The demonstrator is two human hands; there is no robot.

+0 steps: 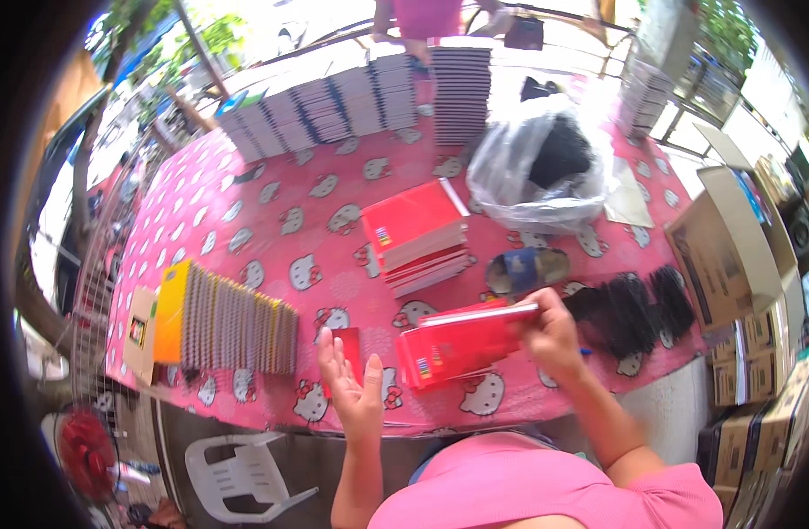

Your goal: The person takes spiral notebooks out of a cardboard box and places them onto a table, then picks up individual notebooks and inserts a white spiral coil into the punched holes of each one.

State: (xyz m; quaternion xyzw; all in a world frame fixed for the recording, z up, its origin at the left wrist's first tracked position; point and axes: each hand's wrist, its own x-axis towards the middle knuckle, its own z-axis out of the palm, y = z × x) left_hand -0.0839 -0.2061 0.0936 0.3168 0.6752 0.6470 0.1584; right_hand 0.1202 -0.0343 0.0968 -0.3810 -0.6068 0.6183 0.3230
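My right hand (554, 339) is closed around the right end of a red-covered notebook (475, 326), which is raised above the table. Beneath it are more red notebooks (413, 357), overlapping so I cannot tell how many. To their left, my left hand (356, 388) is held up with fingers stretched and nothing in it. Behind that hand lies a narrow red piece (348, 346), partly covered by my fingers. A pile of red notebooks (413, 225) stands farther back, its layers slightly uneven.
Yellow-covered spiral notebooks (228, 317) stand in a row at left. White book stacks (325, 106) line the far edge, near a person in pink (417, 18). A clear plastic bag (501, 176), black bundles (629, 313) and cardboard boxes (717, 251) occupy the right. A white chair (246, 480) is below.
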